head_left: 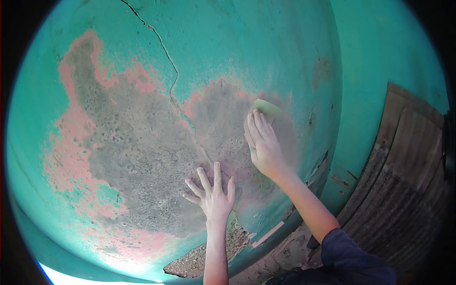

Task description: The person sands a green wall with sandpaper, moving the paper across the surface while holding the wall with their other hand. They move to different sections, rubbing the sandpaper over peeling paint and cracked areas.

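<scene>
A green painted wall [247,42] fills most of the head view, worn through to a large grey bare patch [142,142] with pink edges. My left hand [213,194] lies flat on the lower part of that patch, fingers spread, holding nothing. Higher and to the right, my right hand [263,145] is pressed over a pale green sheet of sandpaper [271,110] against the patch's right side. Only the sheet's upper edge shows; the palm hides the rest. Both hands look dusty.
A dark crack [164,47] runs down the wall towards my left hand. Below, a broken area [204,259] exposes rough material, with rubble [285,249] at the wall's foot. Corrugated sheets [399,175] lean at the right.
</scene>
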